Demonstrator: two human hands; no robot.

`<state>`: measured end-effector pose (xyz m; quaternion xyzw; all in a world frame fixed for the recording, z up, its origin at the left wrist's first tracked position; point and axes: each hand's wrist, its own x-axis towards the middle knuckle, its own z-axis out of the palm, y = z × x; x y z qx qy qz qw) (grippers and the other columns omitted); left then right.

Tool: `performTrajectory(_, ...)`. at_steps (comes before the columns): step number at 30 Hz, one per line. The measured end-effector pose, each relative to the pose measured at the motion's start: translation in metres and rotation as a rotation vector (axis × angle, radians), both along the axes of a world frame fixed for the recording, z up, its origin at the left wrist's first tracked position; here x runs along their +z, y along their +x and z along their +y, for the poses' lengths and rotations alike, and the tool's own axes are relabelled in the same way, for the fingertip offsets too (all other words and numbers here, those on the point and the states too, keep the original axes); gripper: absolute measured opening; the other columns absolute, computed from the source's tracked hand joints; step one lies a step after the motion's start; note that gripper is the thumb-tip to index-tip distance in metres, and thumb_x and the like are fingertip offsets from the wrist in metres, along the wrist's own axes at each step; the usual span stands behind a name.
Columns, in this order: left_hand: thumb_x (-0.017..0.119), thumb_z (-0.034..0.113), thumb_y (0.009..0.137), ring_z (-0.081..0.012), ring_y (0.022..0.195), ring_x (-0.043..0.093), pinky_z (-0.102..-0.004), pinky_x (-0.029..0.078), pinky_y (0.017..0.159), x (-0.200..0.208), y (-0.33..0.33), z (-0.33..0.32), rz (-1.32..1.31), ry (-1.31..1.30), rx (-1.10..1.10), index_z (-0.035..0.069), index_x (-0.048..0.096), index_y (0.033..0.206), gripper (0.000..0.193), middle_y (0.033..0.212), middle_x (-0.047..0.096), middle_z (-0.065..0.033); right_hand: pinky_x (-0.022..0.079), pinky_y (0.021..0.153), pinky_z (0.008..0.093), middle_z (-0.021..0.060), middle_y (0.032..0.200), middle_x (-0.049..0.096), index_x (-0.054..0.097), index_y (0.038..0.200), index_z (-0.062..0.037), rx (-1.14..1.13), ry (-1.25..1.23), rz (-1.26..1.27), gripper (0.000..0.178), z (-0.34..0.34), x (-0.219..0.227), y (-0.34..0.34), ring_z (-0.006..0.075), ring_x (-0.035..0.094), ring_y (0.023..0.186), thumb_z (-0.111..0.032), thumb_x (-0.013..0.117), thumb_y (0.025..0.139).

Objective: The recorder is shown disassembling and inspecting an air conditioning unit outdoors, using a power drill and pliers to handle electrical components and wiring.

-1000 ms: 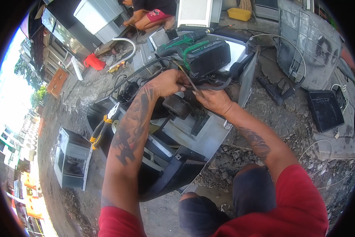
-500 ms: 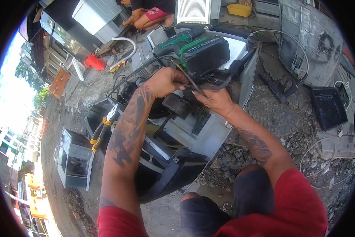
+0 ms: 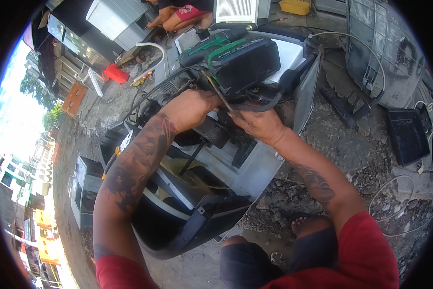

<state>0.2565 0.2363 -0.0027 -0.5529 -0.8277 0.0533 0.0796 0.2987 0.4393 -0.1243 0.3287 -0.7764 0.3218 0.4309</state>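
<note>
An opened air-conditioner unit (image 3: 260, 166) lies on the ground in front of me, its inner parts and pale fan (image 3: 197, 180) exposed. Deep among the cables and pipes, my left hand (image 3: 190, 110) is closed, its fingertips partly hidden, and what they hold cannot be made out. My right hand (image 3: 262, 124) pinches the lower end of a thin brown tube (image 3: 215, 87). Over the right fingers runs a thick black cable (image 3: 269, 105). Below the hands sits a dark motor-like block (image 3: 214, 132). A green and black cordless drill (image 3: 243, 62) rests on the unit just beyond my hands.
Pliers (image 3: 125, 140) lie by my left forearm, partly covered. A black tray (image 3: 408, 136) and a large grey plastic panel (image 3: 385, 53) are at the right. Another person (image 3: 185, 14) crouches at the back. A red object (image 3: 115, 73) lies on the ground at left.
My left hand has moved slightly left and down, its forearm swinging outward over the pliers. The right hand keeps to the brown tube. The whole view has shifted a little.
</note>
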Motion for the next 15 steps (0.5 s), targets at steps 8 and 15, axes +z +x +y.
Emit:
performTrajectory(8, 0.059, 0.004, 0.082, -0.0326, 0.089, 0.06, -0.0406, 0.05, 0.08, -0.016, -0.001, 0.002, 0.071, 0.096, -0.02, -0.001, 0.06, 0.101, 0.02, 0.089, 0.06, -0.0145, 0.053, 0.069, 0.038, 0.0112, 0.086, 0.067, 0.07, 0.097, -0.0044, 0.028, -0.255, -0.06, 0.02, -0.016, -0.009, -0.002, 0.0305, 0.065, 0.076, -0.014, 0.072, 0.08)
performTrajectory(15, 0.063, 0.001, 0.079, -0.0349, 0.092, 0.061, -0.0407, 0.05, 0.08, -0.002, 0.005, 0.008, -0.171, 0.118, 0.143, -0.003, 0.062, 0.102, 0.024, 0.09, 0.062, -0.0169, 0.05, 0.056, 0.0365, 0.0139, 0.067, 0.062, 0.07, 0.078, -0.0017, 0.001, -0.468, -0.274, 0.019, -0.03, -0.014, 0.008, 0.0321, 0.063, 0.061, -0.02, 0.072, 0.08)
